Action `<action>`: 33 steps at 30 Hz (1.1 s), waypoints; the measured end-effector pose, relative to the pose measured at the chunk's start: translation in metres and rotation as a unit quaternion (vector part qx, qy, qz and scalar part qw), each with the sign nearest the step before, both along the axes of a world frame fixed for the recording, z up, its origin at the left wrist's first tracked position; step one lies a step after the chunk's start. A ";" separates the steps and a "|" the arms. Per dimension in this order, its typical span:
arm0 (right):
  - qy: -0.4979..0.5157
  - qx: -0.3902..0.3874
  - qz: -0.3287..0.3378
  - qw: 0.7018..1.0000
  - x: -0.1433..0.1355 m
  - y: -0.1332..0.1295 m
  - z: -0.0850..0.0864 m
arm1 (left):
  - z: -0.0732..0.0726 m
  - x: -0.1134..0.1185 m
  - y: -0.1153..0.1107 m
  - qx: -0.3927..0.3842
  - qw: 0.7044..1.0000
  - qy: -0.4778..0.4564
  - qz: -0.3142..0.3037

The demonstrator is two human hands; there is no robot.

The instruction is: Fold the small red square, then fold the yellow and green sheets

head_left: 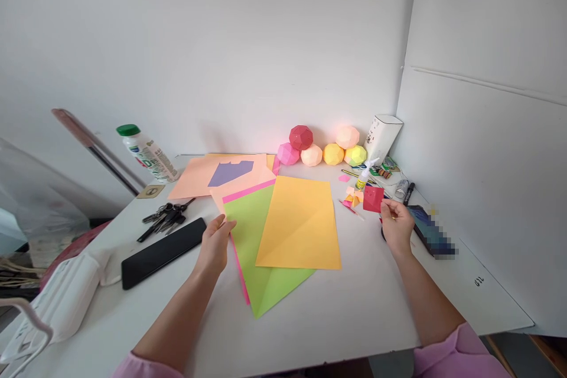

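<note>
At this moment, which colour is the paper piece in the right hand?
The paper piece in the right hand is red, seen best in the head view.

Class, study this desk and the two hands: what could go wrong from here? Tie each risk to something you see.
The right hand holds a red paper piece close to a small bottle, which might get knocked over. The left hand is at the edge of the green sheet; a tug might shift the yellow sheet lying on it. The red ball rests partly on the pink ball, so a bump could topple it.
</note>
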State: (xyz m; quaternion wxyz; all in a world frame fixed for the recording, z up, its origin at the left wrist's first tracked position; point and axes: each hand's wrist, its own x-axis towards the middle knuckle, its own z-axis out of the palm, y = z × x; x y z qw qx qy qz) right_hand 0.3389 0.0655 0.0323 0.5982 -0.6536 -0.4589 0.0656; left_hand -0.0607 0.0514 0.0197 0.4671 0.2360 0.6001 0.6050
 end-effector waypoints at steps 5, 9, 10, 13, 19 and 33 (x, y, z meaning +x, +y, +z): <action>-0.001 -0.003 0.001 1.000 0.000 -0.001 0.000 | 0.001 0.001 -0.001 -0.003 1.000 -0.001 -0.004; -0.003 -0.005 0.001 1.000 -0.001 -0.002 0.000 | 0.002 0.001 -0.003 -0.009 1.000 0.002 -0.007; -0.003 -0.006 0.001 1.000 -0.001 -0.002 0.000 | 0.002 0.001 -0.003 -0.009 1.000 0.002 -0.007; -0.002 -0.006 0.002 1.000 0.000 -0.002 0.000 | 0.001 0.002 -0.002 -0.008 1.000 0.002 -0.005; 0.003 -0.008 0.002 1.000 0.001 0.000 -0.002 | -0.002 0.001 -0.001 -0.005 1.000 0.001 -0.005; 0.002 -0.015 0.000 1.000 0.000 0.001 -0.003 | -0.004 0.002 -0.001 -0.006 1.000 0.009 -0.013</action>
